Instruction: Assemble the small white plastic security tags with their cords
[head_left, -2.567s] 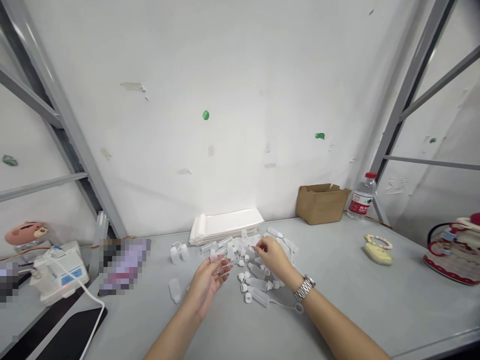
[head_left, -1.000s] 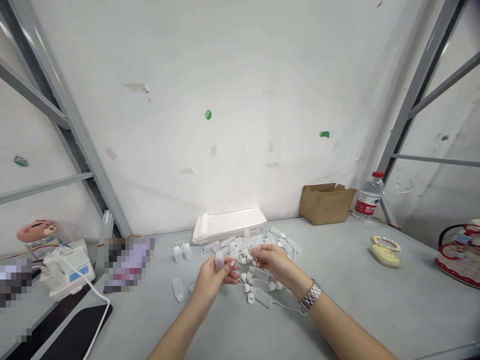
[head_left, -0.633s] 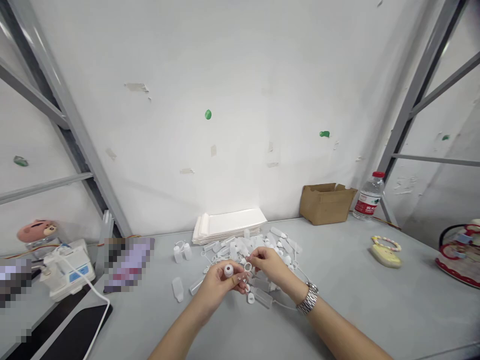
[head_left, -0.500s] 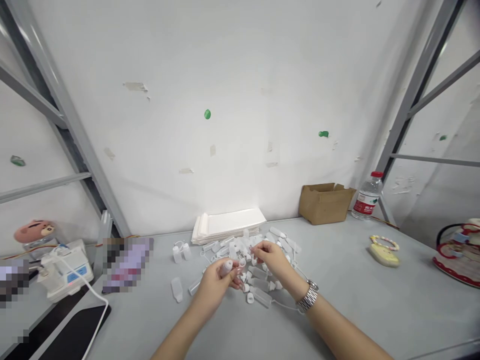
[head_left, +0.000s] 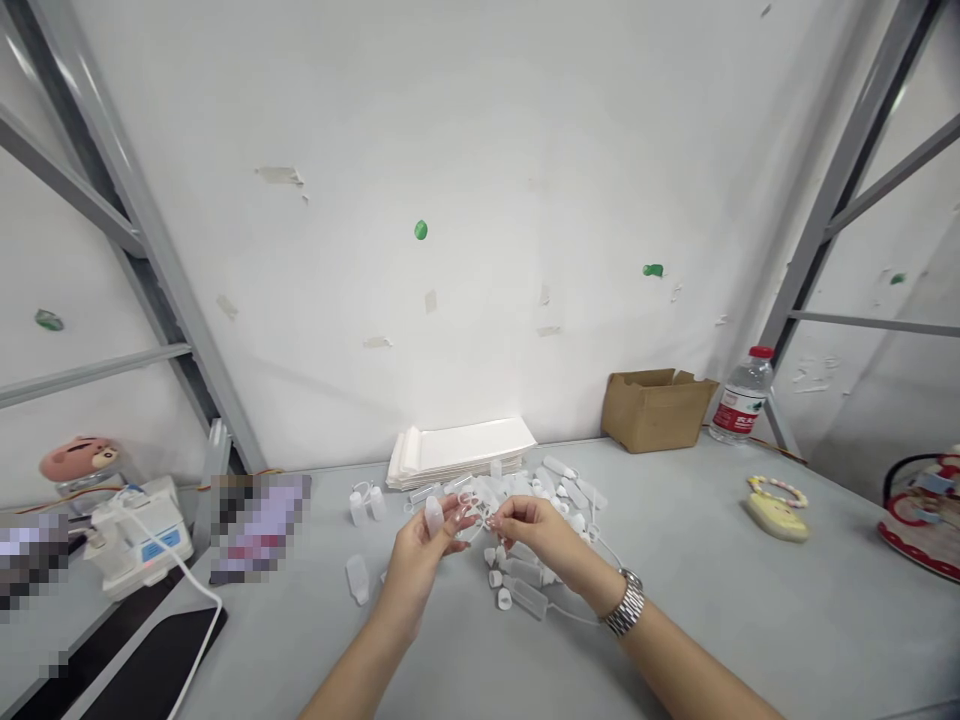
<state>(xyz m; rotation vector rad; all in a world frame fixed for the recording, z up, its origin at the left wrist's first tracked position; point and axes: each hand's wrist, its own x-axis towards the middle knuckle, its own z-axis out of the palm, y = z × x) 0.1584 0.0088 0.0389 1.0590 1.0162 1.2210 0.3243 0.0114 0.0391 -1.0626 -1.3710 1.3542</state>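
In left hand (head_left: 420,550), bottle (head_left: 433,514) seemingly upright.

No text is legible, bottle label (head_left: 739,411) included.

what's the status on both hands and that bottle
Left hand holding bottle. Right hand close by, grip unclear. Loose bottles and caps cluttered nearby.

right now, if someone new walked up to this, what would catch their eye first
Probably the left hand, holding a small translucent bottle, and the right hand beside it, at the middle of the table amid scattered bottles and caps. Next, perhaps, the red-capped water bottle at the back right, next to a brown cardboard box.
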